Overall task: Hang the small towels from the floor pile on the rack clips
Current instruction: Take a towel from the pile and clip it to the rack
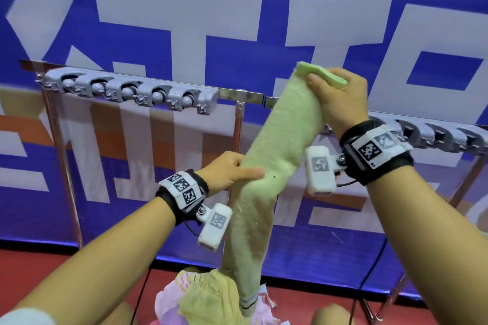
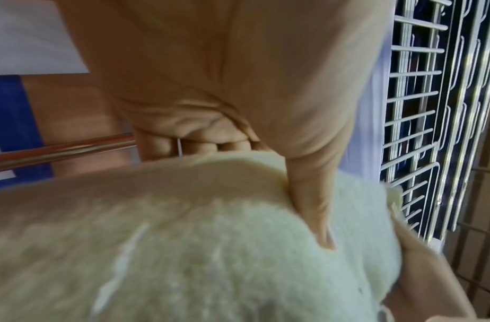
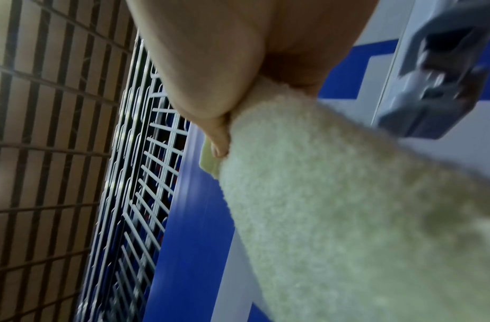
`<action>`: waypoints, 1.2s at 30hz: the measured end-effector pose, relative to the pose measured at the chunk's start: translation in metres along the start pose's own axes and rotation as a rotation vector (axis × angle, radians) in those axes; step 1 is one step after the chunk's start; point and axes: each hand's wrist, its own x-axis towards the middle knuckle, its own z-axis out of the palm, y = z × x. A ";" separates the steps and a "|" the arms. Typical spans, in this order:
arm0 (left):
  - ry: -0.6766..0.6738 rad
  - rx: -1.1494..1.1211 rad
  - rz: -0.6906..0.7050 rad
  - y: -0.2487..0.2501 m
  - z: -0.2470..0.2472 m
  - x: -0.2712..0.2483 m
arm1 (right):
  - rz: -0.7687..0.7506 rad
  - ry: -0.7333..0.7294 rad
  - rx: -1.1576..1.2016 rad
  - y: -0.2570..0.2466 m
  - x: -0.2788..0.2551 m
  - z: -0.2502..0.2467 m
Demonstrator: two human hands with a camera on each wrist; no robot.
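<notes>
A long pale green towel [image 1: 277, 140] hangs stretched between my two hands in front of the rack. My right hand [image 1: 340, 92] grips its top end, thumb over the folded edge, just above the right grey clip strip [image 1: 443, 134]. My left hand [image 1: 232, 171] holds the towel's middle, thumb across the front and fingers curled behind. The towel's lower end dangles down to the pile of towels [image 1: 206, 295] on the floor. In the left wrist view my thumb presses into the towel [image 2: 238, 250]. The right wrist view shows the towel [image 3: 335, 207] pinched under my thumb, with a grey clip [image 3: 445, 87] close by.
A left grey clip strip [image 1: 132, 92] with several empty clips is mounted on the chrome rail [image 1: 243, 95]. Chrome legs [image 1: 63, 155] stand at left and centre. A blue banner hangs behind. The floor is red, with black cables [image 1: 369, 272] trailing at right.
</notes>
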 end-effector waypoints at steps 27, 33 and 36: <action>-0.228 0.098 0.036 0.064 0.026 0.004 | 0.457 -0.643 0.142 0.042 -0.084 -0.008; -0.219 0.041 -0.017 0.042 0.013 -0.002 | 0.521 -0.766 -0.081 0.054 -0.085 0.005; -0.202 0.020 -0.014 0.030 0.010 -0.002 | 0.450 -0.804 -0.163 0.053 -0.083 0.004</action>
